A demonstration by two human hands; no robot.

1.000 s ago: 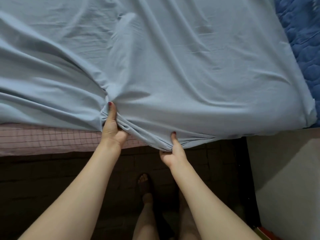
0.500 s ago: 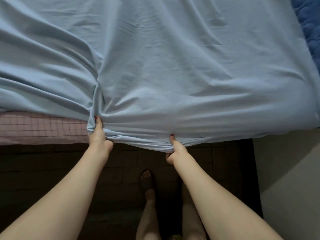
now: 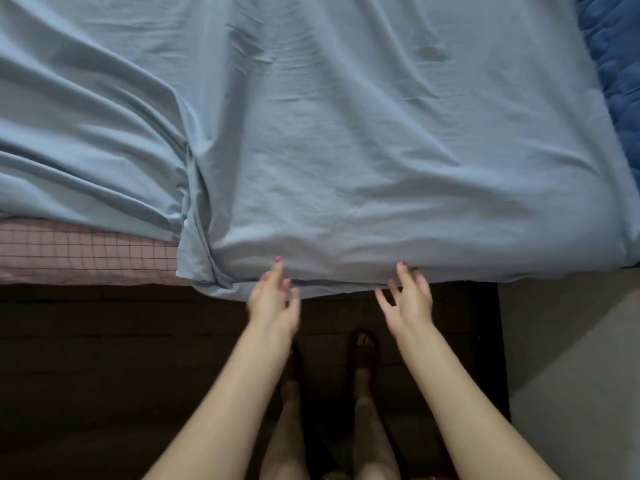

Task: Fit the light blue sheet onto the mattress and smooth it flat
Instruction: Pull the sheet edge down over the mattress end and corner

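Note:
The light blue sheet point(image 3: 346, 150) covers most of the mattress and drapes over its near edge on the right half. A bunched fold runs down at the sheet's left-centre. Left of that fold the mattress's pink checked cover point(image 3: 79, 251) lies bare along the near edge. My left hand point(image 3: 273, 296) hovers at the sheet's hanging hem with fingers spread and loose, holding nothing. My right hand point(image 3: 408, 296) is also spread at the hem, its fingertips just touching or nearly touching the cloth.
A dark blue quilted fabric point(image 3: 613, 64) lies at the far right beside the sheet. Below the mattress is a dark bed base point(image 3: 104, 358). My legs and feet point(image 3: 362, 348) stand on the dark floor; a lighter grey floor point(image 3: 571, 358) lies to the right.
Both hands let go of the sheet's hem, which they pinched before, and now have spread fingers. The left hand moved right. The hem hangs lower over the mattress edge.

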